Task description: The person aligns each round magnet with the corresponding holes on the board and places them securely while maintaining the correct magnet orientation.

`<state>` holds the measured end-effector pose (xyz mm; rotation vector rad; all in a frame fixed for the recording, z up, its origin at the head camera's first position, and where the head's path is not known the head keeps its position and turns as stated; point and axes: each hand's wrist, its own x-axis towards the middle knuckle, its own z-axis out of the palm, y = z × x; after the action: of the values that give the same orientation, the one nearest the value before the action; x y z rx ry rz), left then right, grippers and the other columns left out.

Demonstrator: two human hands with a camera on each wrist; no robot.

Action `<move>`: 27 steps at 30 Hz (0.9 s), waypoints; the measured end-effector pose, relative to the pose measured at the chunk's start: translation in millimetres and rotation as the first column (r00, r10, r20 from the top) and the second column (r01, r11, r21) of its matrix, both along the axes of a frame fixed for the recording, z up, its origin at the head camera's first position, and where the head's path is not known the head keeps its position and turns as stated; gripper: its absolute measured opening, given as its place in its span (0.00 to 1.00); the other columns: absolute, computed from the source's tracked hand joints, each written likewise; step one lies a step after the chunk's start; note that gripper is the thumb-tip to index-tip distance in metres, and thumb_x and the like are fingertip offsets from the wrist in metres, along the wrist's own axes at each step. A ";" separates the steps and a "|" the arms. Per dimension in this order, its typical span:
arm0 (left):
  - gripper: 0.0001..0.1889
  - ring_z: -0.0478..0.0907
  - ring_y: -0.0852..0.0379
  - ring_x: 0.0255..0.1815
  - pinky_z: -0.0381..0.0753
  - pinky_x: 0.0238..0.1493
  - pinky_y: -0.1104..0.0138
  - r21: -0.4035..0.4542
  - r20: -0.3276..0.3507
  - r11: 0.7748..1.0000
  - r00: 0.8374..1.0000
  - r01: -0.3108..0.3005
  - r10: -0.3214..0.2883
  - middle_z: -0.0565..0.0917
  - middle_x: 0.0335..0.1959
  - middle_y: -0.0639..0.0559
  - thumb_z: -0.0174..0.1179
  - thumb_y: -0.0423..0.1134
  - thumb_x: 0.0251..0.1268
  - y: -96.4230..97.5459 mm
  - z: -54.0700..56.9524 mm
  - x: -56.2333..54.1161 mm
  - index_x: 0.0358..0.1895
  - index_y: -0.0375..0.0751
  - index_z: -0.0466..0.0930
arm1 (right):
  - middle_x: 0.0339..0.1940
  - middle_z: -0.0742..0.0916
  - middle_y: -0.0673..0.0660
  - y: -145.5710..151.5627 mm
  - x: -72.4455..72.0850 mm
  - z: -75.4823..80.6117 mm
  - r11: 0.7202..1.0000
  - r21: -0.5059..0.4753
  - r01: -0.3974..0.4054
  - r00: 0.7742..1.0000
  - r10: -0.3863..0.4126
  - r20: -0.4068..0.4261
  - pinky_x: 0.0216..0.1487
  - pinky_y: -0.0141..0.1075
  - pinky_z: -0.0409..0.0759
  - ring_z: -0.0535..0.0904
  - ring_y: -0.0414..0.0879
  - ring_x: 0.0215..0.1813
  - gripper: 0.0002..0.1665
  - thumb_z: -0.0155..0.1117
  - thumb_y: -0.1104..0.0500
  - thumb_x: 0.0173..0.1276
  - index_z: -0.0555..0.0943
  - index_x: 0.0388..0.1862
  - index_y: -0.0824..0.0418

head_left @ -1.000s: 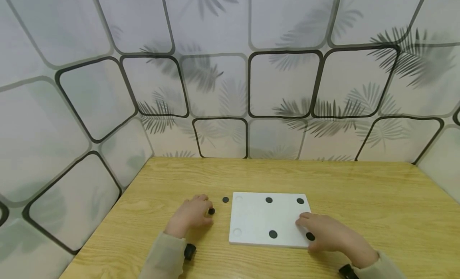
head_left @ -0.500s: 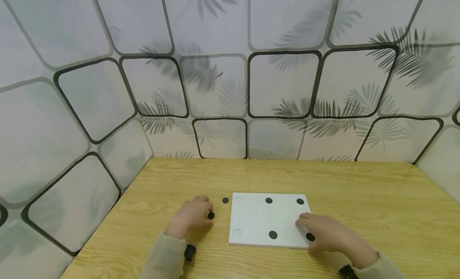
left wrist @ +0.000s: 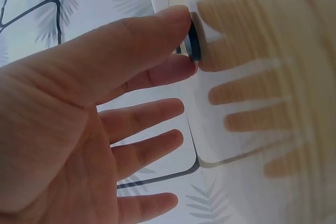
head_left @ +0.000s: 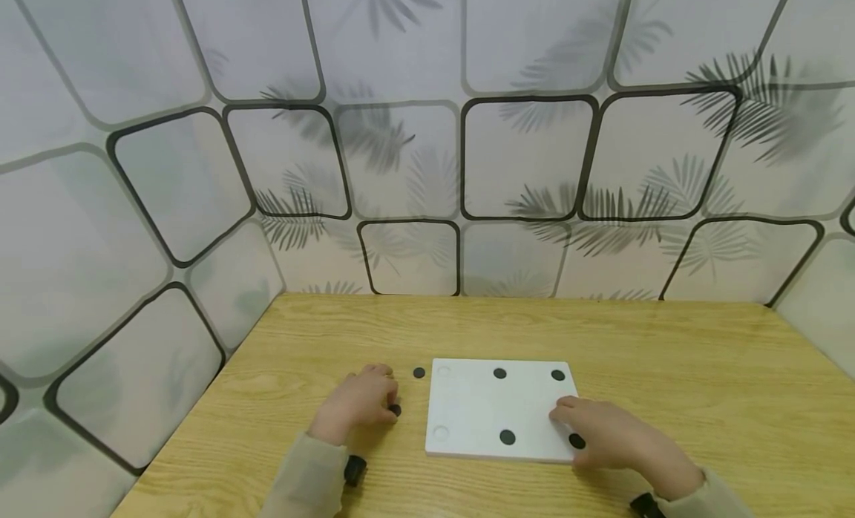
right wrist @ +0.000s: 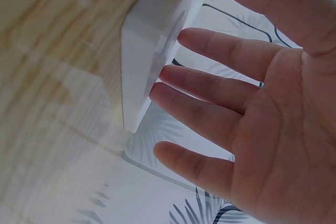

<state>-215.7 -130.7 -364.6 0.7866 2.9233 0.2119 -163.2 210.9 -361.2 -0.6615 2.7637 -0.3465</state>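
My left hand is low over the table, left of a white board. Its thumb and index finger pinch a small black disc by the edge, close to the wood; the other fingers stretch out loosely. In the head view the fingers partly cover this disc. The white rectangular board lies flat, with several black discs set in it. Two pale round recesses show at its left corners. With fingers nearly straight, my right hand rests on the board's right edge, its fingertips touching the top.
Another loose black disc lies on the wooden table between my left hand and the board's far left corner. A patterned wall covering rises behind and at the sides of the table.
The black disc at my left fingertips has shifted toward the table's front, from by the index finger to by the thumb, and is now more covered. My right hand and the board stay put.
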 end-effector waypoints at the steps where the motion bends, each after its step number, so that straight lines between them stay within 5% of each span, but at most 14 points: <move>1: 0.10 0.66 0.43 0.52 0.66 0.45 0.44 0.001 -0.002 1.000 1.000 0.003 -0.003 0.72 0.50 0.44 0.67 0.43 0.46 0.4 -0.2 0.0 0.21 0.48 0.73 | 0.52 0.75 0.64 0.0 -0.1 0.2 1.000 0.000 0.000 1.000 0.000 0.001 0.53 0.51 0.65 0.70 0.60 0.54 0.34 0.72 0.60 0.37 0.75 0.48 0.67; 20: 0.14 0.67 0.49 0.45 0.68 0.42 0.50 -0.022 -0.020 1.000 1.000 -0.002 0.001 0.73 0.43 0.50 0.67 0.40 0.45 7.8 0.4 0.7 0.17 0.47 0.68 | 0.53 0.75 0.64 -0.4 0.3 -0.3 1.000 -0.009 0.012 1.000 -0.012 0.007 0.53 0.51 0.65 0.70 0.60 0.54 0.34 0.71 0.61 0.38 0.75 0.48 0.68; 27: 0.14 0.66 0.45 0.53 0.66 0.48 0.47 -0.025 -0.023 1.000 1.000 -0.005 0.004 0.73 0.49 0.46 0.66 0.36 0.45 6.9 -2.6 -0.7 0.15 0.46 0.68 | 0.52 0.75 0.66 0.7 0.5 -0.3 1.000 -0.018 -0.011 1.000 0.011 -0.017 0.53 0.53 0.64 0.69 0.62 0.54 0.34 0.71 0.61 0.36 0.74 0.48 0.69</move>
<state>-216.4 -123.8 -367.2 0.7842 2.9432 0.1668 -162.7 211.6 -361.5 -0.6868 2.7754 -0.3650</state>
